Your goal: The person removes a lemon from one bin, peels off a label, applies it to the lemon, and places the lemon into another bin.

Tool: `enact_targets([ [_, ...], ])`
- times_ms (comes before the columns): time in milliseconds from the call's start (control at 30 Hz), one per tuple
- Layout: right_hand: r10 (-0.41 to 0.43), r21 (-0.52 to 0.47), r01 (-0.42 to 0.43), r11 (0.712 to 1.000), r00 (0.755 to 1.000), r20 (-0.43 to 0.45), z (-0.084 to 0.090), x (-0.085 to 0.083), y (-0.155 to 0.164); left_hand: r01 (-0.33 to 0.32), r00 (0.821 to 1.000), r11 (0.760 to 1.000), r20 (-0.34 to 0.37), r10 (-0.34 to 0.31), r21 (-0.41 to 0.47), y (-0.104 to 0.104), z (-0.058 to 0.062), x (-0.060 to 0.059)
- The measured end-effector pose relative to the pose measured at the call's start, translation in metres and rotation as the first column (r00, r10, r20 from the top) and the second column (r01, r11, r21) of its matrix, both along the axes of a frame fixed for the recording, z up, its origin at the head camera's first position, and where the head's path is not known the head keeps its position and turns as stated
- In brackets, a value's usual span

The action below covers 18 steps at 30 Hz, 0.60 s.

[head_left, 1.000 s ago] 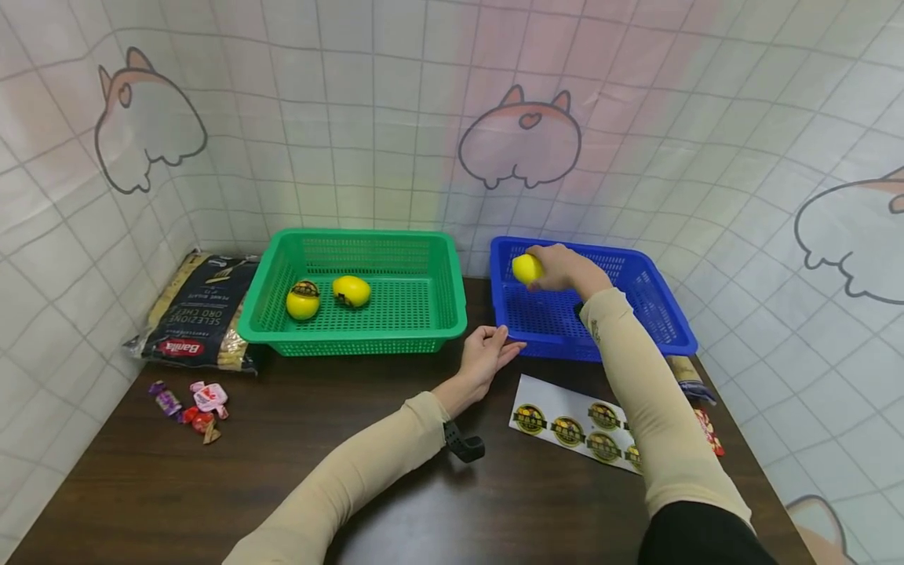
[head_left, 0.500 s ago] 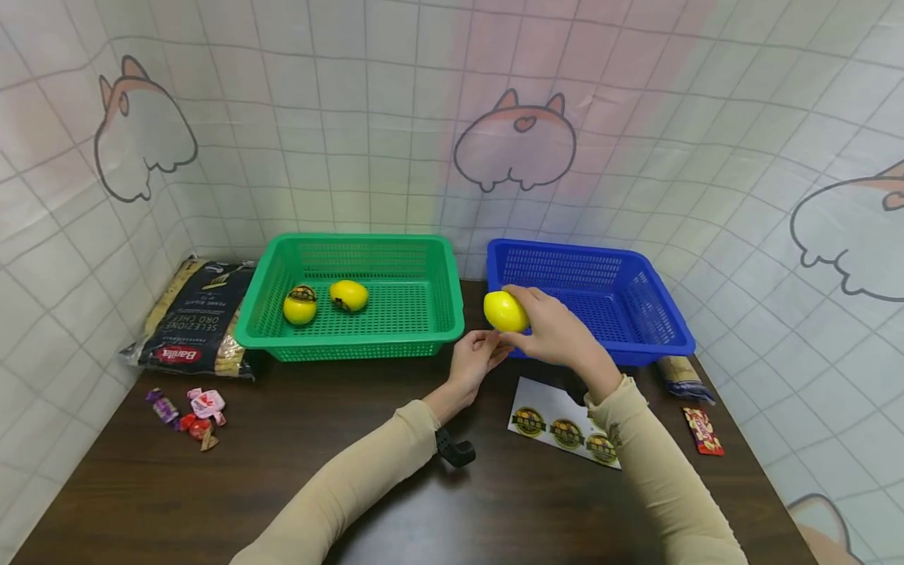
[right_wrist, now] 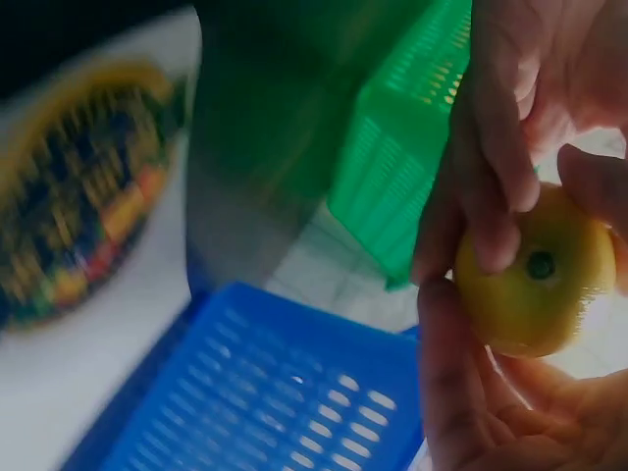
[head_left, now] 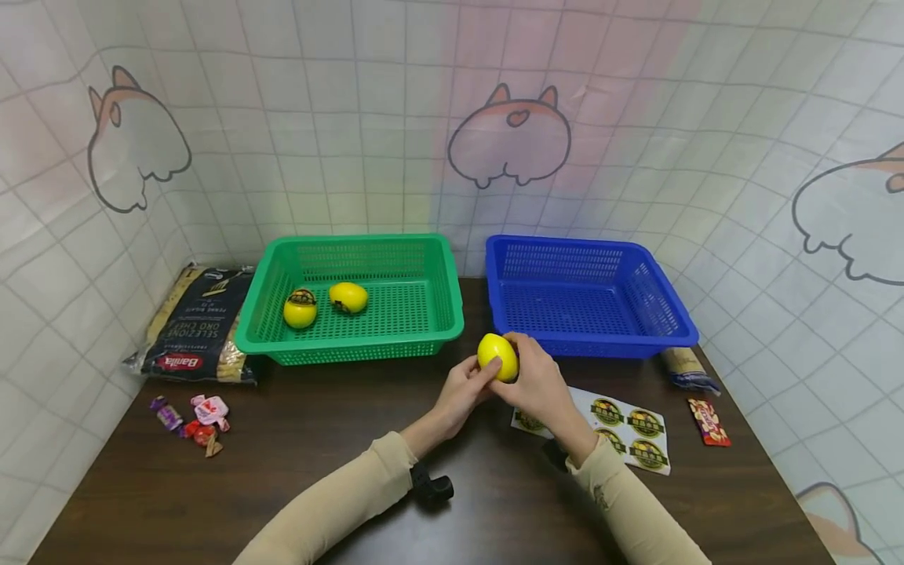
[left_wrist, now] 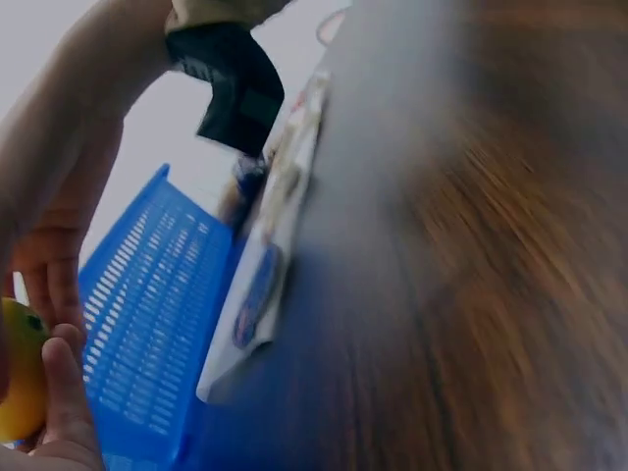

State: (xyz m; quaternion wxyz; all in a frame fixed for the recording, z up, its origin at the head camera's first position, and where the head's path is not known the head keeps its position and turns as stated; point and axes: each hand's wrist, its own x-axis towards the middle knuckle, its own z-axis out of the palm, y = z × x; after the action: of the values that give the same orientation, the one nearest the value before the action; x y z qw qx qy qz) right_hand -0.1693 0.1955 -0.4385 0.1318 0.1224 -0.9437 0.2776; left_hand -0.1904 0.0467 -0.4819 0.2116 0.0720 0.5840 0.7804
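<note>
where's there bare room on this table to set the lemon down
Bare wood lies between the candies and the left hand. The blue basket is empty. The sticker sheet crowds the right side.

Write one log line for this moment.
both hands: hold lemon | place: above table, before blue basket | green basket: two lemons

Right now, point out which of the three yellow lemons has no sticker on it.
The lemon held between both hands in front of the blue basket shows plain yellow skin. The two in the green basket each carry a dark round sticker.
</note>
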Motion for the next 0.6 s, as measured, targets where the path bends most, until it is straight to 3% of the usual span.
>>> enact_targets([
  [167,-0.027,-0.028,0.028,0.999,0.999,0.036,-0.009,0.009,-0.004,0.0,1.0,0.999,0.007,0.0,-0.04,-0.004,-0.007,0.006],
  [300,-0.006,-0.002,0.007,1.0,0.992,0.128,-0.009,0.014,-0.001,0.058,0.998,0.995,0.003,-0.058,-0.082,-0.011,-0.011,0.009],
  [433,0.06,-0.048,-0.048,0.998,0.952,0.301,-0.005,0.015,0.015,0.112,0.994,0.987,0.029,-0.11,-0.112,-0.02,-0.015,0.009],
  [533,0.061,-0.076,-0.034,0.996,0.924,0.377,-0.004,0.011,0.031,0.08,0.996,0.992,0.045,-0.076,-0.102,-0.024,-0.016,0.008],
  [600,0.026,-0.026,-0.016,1.0,0.918,0.396,-0.005,0.009,0.04,0.049,0.997,0.996,0.066,-0.043,-0.081,-0.026,-0.016,0.008],
])
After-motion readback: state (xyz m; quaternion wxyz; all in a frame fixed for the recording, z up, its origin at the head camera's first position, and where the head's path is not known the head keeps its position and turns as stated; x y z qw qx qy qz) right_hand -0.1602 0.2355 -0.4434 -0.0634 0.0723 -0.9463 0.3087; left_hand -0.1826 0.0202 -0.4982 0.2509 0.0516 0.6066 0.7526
